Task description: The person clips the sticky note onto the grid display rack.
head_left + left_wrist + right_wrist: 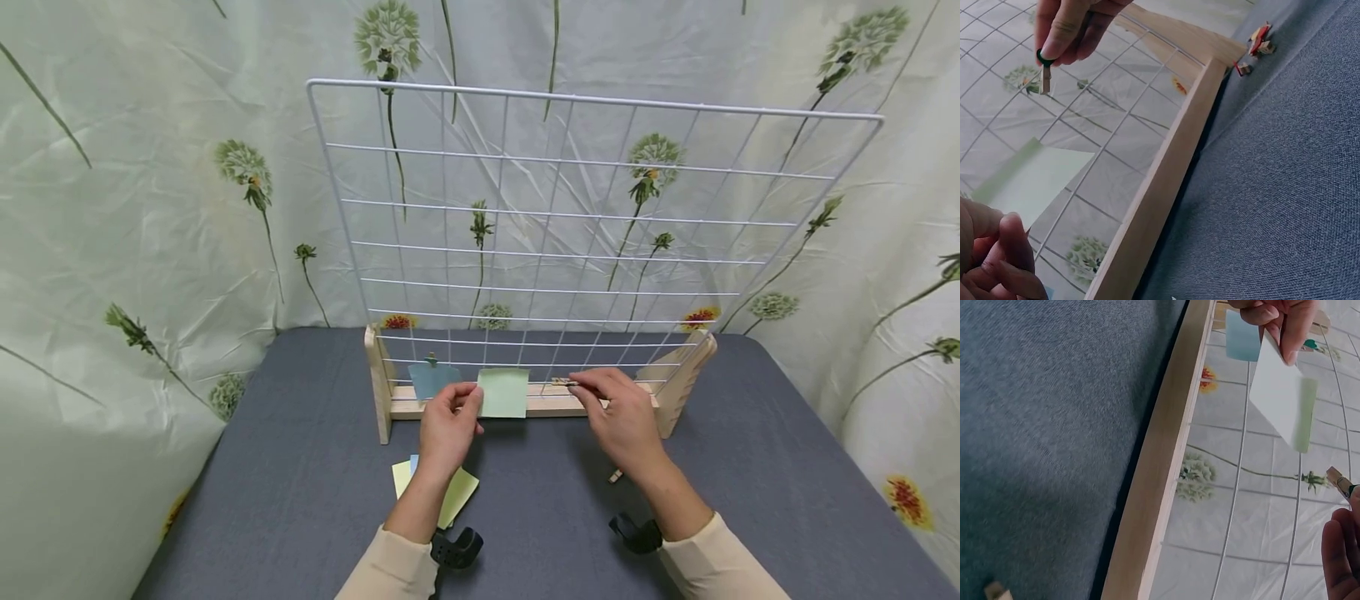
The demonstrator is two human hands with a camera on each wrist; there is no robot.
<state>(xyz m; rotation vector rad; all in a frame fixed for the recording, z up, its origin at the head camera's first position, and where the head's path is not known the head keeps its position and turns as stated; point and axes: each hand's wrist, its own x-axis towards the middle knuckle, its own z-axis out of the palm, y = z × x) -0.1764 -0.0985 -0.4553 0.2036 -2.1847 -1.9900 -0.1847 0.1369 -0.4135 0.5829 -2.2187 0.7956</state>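
Observation:
My left hand (pixel 447 429) pinches a pale green paper note (pixel 504 393) by its left edge, holding it up in front of the lower part of a white wire grid (pixel 592 98). To the right of the note, my right hand (pixel 622 417) pinches a small wooden clothespin (pixel 1045 80) between thumb and fingers. A green piece shows on that clothespin at the fingertips. Its free end points toward the note, apart from it. Left of the green note, a blue note (pixel 429 380) hangs on the grid under a small clip (pixel 431 360).
A wooden stand (pixel 378 392) holds the grid upright on a dark grey table (pixel 300 500). Yellow and blue notes (pixel 459 498) lie near my left forearm. One clothespin (pixel 616 476) lies below my right hand; several red-and-wood pieces (pixel 1262 40) lie beyond the stand's end.

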